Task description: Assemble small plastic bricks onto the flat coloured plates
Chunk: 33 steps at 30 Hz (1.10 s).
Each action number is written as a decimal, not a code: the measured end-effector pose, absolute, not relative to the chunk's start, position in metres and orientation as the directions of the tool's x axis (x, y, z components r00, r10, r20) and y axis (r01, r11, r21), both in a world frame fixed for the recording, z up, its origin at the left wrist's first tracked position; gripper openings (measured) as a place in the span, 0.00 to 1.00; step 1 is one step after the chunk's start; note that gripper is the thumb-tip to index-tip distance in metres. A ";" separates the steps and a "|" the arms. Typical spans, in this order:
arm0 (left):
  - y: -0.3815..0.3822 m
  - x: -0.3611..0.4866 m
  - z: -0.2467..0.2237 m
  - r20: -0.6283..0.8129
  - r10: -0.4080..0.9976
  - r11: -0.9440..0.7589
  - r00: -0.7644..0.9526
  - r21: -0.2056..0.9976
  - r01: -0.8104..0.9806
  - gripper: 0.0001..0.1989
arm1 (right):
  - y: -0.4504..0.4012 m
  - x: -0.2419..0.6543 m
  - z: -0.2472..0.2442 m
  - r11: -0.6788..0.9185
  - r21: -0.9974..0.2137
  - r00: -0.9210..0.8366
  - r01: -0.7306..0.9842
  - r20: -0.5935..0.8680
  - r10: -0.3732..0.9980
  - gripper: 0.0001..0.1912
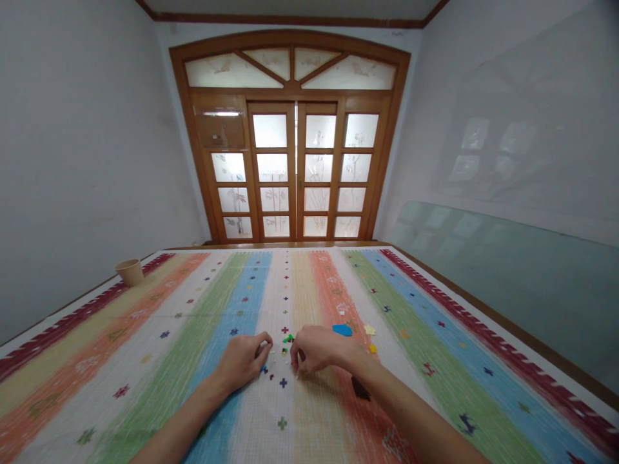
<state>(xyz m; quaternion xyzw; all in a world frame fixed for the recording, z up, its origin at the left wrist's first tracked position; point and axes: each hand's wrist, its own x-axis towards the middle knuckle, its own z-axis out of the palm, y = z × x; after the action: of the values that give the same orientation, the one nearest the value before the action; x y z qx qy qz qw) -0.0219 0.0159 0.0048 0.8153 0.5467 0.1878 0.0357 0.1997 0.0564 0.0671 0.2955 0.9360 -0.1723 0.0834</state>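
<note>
Bright light comes through the door panes [271,131], the left wall [82,142] looks dim, and wide-angle distortion stretches the edges

Over a striped cloth [203,316], left hand [246,357] and right hand [316,348] near each other, fingers bent, any grip too small to tell; between them, tiny green pieces [289,338]; just beside the left fingertips, a small blue bit [264,369]; past the right wrist, a flat blue piece [342,330] and a yellow piece [373,348]; far left, an upright tan cup [130,274]; behind, wooden doors [292,167] with glass panes.

Small green pieces [285,340], loosely clustered
</note>
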 end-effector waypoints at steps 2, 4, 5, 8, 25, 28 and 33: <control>0.016 -0.022 0.004 0.268 0.906 -0.396 0.328 0.262 0.880 0.13 | 0.056 0.200 0.067 0.768 -0.277 -0.814 0.578 -0.258 0.520 0.11; 0.017 -0.022 0.004 0.267 0.907 -0.394 0.326 0.260 0.882 0.13 | 0.056 0.199 0.066 0.766 -0.282 -0.815 0.577 -0.259 0.519 0.11; 0.017 -0.022 0.004 0.267 0.907 -0.394 0.327 0.258 0.882 0.13 | 0.056 0.199 0.066 0.766 -0.284 -0.815 0.577 -0.261 0.517 0.11; 0.017 -0.022 0.004 0.270 0.904 -0.400 0.332 0.258 0.879 0.12 | 0.056 0.198 0.064 0.768 -0.283 -0.816 0.574 -0.267 0.512 0.11; 0.015 -0.021 0.006 0.267 0.909 -0.389 0.321 0.263 0.883 0.14 | 0.051 0.194 0.064 0.791 -0.211 -0.810 0.574 -0.286 0.511 0.13; 0.015 -0.021 0.007 0.256 0.913 -0.381 0.317 0.261 0.887 0.14 | 0.050 0.194 0.065 0.787 -0.213 -0.808 0.579 -0.281 0.519 0.13; 0.015 -0.020 0.009 0.252 0.913 -0.386 0.322 0.268 0.883 0.14 | 0.053 0.199 0.072 0.766 -0.298 -0.821 0.570 -0.216 0.528 0.11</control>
<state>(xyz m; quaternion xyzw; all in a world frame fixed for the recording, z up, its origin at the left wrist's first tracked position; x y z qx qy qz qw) -0.0203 0.0146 0.0087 0.8121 0.5527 0.1828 0.0408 0.1990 0.0535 0.0722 0.2928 0.9377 -0.1773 0.0598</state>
